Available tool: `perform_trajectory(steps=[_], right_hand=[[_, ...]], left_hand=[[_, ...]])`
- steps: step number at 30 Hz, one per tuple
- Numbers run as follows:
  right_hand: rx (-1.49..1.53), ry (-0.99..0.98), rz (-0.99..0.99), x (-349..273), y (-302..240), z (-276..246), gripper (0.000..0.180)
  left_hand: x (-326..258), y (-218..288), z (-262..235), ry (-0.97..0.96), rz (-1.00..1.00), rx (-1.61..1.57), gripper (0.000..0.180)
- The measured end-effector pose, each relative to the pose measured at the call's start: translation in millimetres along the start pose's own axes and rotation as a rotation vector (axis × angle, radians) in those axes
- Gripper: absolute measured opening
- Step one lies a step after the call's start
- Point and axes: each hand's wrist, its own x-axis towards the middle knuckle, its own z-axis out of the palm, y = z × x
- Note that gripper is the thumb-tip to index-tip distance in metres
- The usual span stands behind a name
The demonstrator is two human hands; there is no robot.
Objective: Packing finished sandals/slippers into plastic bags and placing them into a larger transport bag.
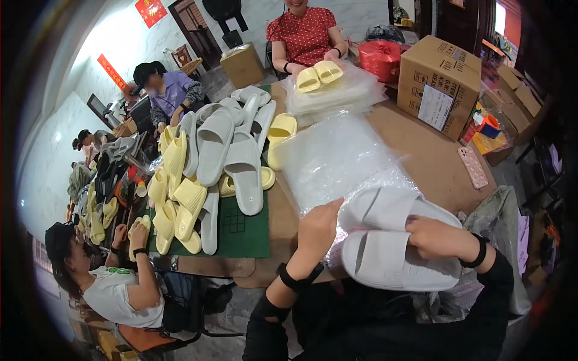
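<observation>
A pair of light grey slippers [379,259] lies side by side at the table's near edge, on clear plastic. My right hand [442,237] is closed on the slippers, its fingers bent in at their foot openings. Left of the toes, my left hand [320,231] is closed, thumb and finger pinching the edge of a clear plastic bag [344,225]. Its fingertips are partly hidden. Beyond lies a stack of clear plastic bags [337,157]. I cannot tell whether the slippers are inside the bag.
Grey and yellow slippers [215,144] are heaped on a green mat [250,231] to the left. A cardboard box [439,78], red twine roll [380,60] and pink phone [472,167] sit to the right. A co-worker opposite handles yellow slippers [319,75]; other people sit at left.
</observation>
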Motion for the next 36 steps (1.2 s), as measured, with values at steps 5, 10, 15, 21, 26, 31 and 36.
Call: perform_trajectory(steps=[5, 10, 15, 21, 26, 31, 36], right_hand=[[0.156, 0.091, -0.26, 12, -12, 15, 0.016], [-0.194, 0.208, -0.143, 14, 0, 22, 0.024], [-0.22, 0.406, 0.178, 24, 0, 29, 0.023], [-0.331, 0.559, 0.238, 48, -8, 38, 0.014], [-0.412, 0.693, 0.386, 75, 5, 46, 0.012], [-0.44, 0.871, 0.364, 103, 37, 53, 0.023], [-0.252, 0.856, 0.584, 130, 37, 20, 0.032]], left_hand=[[-3, -3, -1, -0.049, -0.001, -0.024, 0.025], [-7, 6, -14, -0.125, -0.056, -0.02, 0.03], [-9, 22, -9, 0.01, 0.09, 0.079, 0.032], [-18, 49, 17, -0.079, 0.062, 0.068, 0.037], [-17, 62, 26, -0.047, 0.084, -0.107, 0.039], [-17, 76, 31, -0.081, 0.189, -0.242, 0.043], [-30, 89, 29, -0.23, 0.201, -0.362, 0.042]])
